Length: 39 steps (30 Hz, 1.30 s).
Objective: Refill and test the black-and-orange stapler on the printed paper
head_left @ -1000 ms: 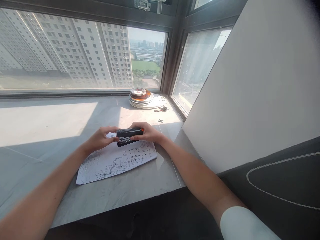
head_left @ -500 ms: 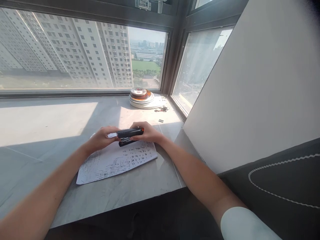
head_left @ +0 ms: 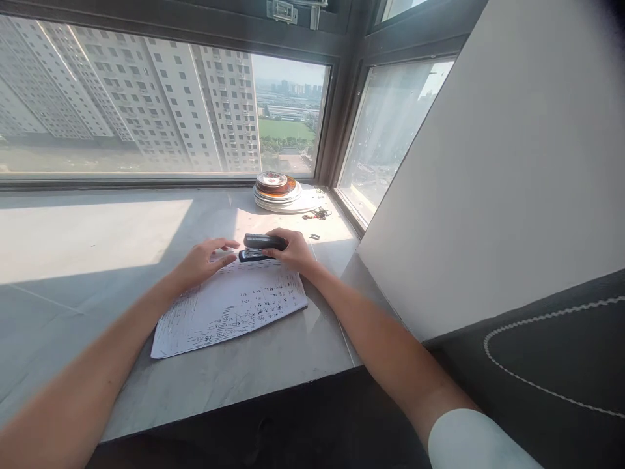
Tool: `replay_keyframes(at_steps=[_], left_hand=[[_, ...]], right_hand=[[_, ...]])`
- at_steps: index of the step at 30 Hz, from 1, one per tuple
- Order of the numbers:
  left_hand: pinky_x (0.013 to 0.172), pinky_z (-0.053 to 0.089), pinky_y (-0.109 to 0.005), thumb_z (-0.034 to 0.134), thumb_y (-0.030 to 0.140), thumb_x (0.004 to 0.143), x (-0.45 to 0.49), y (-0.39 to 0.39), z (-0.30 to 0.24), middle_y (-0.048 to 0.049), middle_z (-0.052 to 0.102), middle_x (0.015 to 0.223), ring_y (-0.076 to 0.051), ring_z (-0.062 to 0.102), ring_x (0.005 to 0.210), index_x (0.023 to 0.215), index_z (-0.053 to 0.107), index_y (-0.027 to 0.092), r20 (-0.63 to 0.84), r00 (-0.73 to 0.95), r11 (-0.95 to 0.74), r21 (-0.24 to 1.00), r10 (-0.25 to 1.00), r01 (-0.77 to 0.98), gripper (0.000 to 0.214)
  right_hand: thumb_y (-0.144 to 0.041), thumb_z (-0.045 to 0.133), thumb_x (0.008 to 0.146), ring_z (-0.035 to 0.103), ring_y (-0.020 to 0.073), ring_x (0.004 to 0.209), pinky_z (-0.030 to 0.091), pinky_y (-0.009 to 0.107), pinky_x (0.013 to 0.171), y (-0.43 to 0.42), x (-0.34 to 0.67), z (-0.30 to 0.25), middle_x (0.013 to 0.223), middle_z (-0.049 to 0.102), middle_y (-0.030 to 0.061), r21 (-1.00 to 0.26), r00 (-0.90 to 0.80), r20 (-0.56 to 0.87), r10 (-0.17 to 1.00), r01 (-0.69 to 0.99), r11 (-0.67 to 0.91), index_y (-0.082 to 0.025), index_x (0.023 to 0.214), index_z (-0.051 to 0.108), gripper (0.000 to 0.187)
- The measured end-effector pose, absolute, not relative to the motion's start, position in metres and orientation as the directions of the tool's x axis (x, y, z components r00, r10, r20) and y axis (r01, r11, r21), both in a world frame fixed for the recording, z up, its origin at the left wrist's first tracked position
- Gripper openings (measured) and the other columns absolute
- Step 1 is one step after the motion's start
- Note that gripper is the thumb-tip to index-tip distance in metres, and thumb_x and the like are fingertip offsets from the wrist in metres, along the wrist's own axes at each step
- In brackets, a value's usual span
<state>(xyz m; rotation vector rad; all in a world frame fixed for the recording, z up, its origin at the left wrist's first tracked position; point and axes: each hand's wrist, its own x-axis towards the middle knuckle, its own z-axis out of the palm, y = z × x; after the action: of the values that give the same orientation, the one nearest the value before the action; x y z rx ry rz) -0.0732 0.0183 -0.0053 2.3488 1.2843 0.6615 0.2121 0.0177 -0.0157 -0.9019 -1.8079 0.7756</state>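
My right hand point(head_left: 291, 250) grips a black stapler point(head_left: 256, 242) from its right end, thumb below and fingers over the top. The stapler's jaws point left and stand apart, above the far edge of the paper sheets point(head_left: 234, 312). The sheets carry handwriting and lie at an angle on the sill; whether the stapler touches them I cannot tell. My left hand point(head_left: 202, 264) rests at the paper's upper left, thumb and fingers apart, fingertips just left of the stapler and holding nothing.
A stack of round plates point(head_left: 278, 195) sits in the far corner by the window. Before it lie a small dark tangled item point(head_left: 317, 213) and small staple strips point(head_left: 315, 236). A white slanted panel point(head_left: 488, 176) bounds the right side. The sill's front edge drops off near me.
The stapler has moved slightly away from me and levelled out, its jaws shown more from the side. My left hand has come off the stapler's front end and its fingers have spread.
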Motion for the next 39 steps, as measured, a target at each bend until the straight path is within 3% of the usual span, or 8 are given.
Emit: replay_keyframes(at_steps=[5,9,13,23,29,39], left_hand=[[0.115,0.042,-0.052,0.061,0.063,0.093,-0.072,0.02,-0.009,-0.0094,0.069,0.137,-0.034,0.059,0.13,0.129,0.071,0.025,0.219,0.506,-0.547,0.446,0.834,0.708,0.054],[0.107,0.05,-0.048,0.064,0.059,0.092,-0.069,0.015,-0.005,-0.0089,0.072,0.13,-0.03,0.066,0.117,0.125,0.072,0.025,0.197,0.494,-0.519,0.511,0.847,0.685,0.048],[0.102,0.052,-0.046,0.065,0.054,0.092,-0.067,0.012,-0.002,-0.0081,0.074,0.124,-0.027,0.067,0.11,0.121,0.072,0.024,0.195,0.501,-0.52,0.536,0.843,0.666,0.042],[0.089,0.057,-0.04,0.072,0.051,0.088,-0.067,0.011,-0.002,-0.008,0.074,0.115,-0.024,0.068,0.101,0.115,0.074,0.024,0.242,0.467,-0.513,0.578,0.85,0.634,0.039],[0.079,0.056,-0.036,0.063,0.047,0.094,-0.069,0.014,-0.004,-0.0079,0.074,0.11,-0.021,0.068,0.09,0.109,0.075,0.023,0.27,0.462,-0.527,0.568,0.845,0.632,0.03],[0.08,0.055,-0.034,0.064,0.038,0.088,-0.073,0.015,0.0,-0.0056,0.077,0.104,-0.022,0.069,0.088,0.099,0.077,0.025,0.315,0.324,-0.449,0.53,0.892,0.719,0.021]], right_hand=[[-0.022,0.074,0.088,0.066,0.0264,0.108,0.05,0.045,0.099,0.027,0.227,-0.016,0.113,0.074,0.006,-0.748,-0.036,0.532,0.846,0.448,0.489,-0.024,0.115,0.073,0.028],[-0.022,0.067,0.093,0.058,0.0326,0.116,0.041,0.054,0.102,0.031,0.234,-0.016,0.112,0.073,0.0076,-0.66,0.029,0.5,0.865,0.66,0.359,-0.028,0.121,0.074,0.029],[-0.023,0.063,0.095,0.055,0.0329,0.115,0.037,0.05,0.098,0.03,0.236,-0.016,0.112,0.071,0.0085,-0.572,-0.009,0.46,0.888,0.762,0.304,-0.03,0.124,0.073,0.031],[-0.022,0.063,0.09,0.052,0.0344,0.121,0.035,0.051,0.099,0.029,0.229,-0.015,0.119,0.072,0.0085,-0.558,-0.127,0.384,0.915,0.757,0.339,-0.028,0.125,0.07,0.036],[-0.018,0.059,0.091,0.051,0.0348,0.126,0.032,0.055,0.104,0.027,0.229,-0.014,0.119,0.071,0.008,-0.603,-0.118,0.358,0.926,0.728,0.326,-0.028,0.125,0.071,0.037],[-0.018,0.056,0.09,0.051,0.035,0.124,0.031,0.057,0.105,0.022,0.23,-0.009,0.115,0.072,0.0078,-0.627,-0.138,0.343,0.929,0.703,0.336,-0.028,0.123,0.072,0.038]])
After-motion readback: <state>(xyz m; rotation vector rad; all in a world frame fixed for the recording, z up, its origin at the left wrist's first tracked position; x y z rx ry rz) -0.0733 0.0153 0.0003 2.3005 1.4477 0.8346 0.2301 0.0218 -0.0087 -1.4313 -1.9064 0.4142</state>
